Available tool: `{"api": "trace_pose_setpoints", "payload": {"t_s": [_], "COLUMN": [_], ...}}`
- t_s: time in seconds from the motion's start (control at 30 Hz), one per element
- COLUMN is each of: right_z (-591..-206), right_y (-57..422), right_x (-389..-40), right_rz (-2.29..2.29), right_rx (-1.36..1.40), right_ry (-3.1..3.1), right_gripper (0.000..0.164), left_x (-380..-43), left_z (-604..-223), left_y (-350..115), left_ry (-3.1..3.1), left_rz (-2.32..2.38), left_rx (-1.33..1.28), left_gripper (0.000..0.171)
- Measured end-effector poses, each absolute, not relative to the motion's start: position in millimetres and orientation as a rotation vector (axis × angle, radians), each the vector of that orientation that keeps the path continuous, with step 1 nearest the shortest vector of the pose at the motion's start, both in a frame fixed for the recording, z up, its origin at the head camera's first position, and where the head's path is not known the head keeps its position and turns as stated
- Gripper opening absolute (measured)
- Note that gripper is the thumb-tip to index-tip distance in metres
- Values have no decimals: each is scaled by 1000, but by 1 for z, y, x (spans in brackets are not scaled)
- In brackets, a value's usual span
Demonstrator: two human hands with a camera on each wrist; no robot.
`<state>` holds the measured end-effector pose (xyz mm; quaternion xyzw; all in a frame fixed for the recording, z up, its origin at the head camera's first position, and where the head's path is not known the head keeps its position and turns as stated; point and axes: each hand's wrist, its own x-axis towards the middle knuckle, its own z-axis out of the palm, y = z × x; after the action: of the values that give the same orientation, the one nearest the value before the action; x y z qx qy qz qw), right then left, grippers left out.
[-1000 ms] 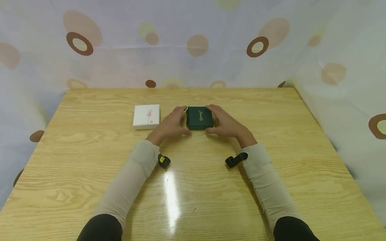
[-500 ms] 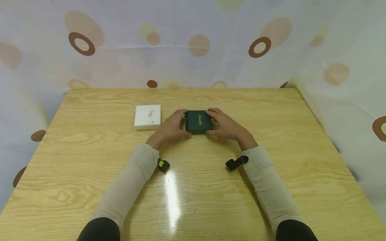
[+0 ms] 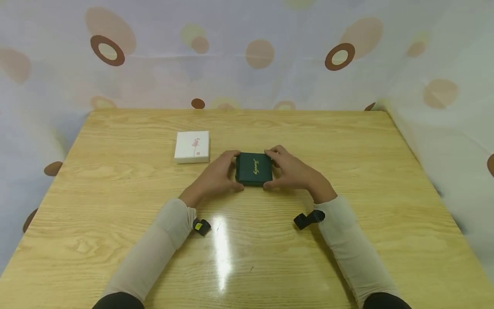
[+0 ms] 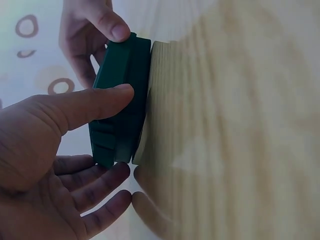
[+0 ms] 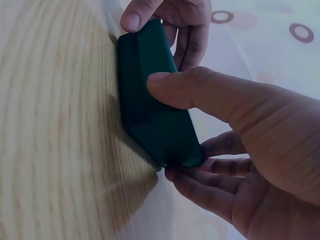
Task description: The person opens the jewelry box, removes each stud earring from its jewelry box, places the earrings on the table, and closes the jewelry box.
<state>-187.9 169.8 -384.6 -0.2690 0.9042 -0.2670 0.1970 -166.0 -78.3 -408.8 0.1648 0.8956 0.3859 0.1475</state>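
A dark green jewelry box (image 3: 254, 169) with gold script on its lid lies between both hands on the wooden table. My left hand (image 3: 217, 175) holds its left side, thumb on the near edge and fingers at the far corner. On the opposite side my right hand (image 3: 296, 172) grips it the same way. Seen from the left wrist, the green box (image 4: 115, 65) has a raised tab on its side under the left hand. In the right wrist view the thumb presses the near face of the box (image 5: 155, 120), with fingertips at its far edge.
A white square box (image 3: 189, 148) with a pink flower print sits to the left, behind my left hand. The table's (image 3: 115, 171) far edge meets a pale curtain (image 3: 227, 77) with brown and beige circles. Wrist cameras stick out from both sleeves.
The green box has slid toward me across the table, with both hands moving along with it. The white box stays in its place on the table.
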Motion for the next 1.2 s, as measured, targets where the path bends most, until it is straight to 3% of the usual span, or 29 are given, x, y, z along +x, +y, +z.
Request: {"api": "trace_pose_setpoints", "payload": {"t_s": [0.4,0.67,0.93,1.2], "right_z": [-372,-378,-382,-382], "right_y": [168,152,144,142], "right_x": [-161,-160,-158,-158], "right_rz": [-629,-592,-571,-553], "right_rx": [-794,-910,-974,-990], "right_ry": [2499,2552,2560,2584], "right_gripper": [101,116,99,100], "left_x": [-132,-131,-132,-138], "left_z": [-406,-406,-414,-419], "left_y": [-77,-82,-83,-89], "left_ry": [2593,2596,2629,2543], "left_rz": [1046,1058,1044,1165], "left_rx": [466,485,550,500], "left_gripper": [102,115,109,105]}}
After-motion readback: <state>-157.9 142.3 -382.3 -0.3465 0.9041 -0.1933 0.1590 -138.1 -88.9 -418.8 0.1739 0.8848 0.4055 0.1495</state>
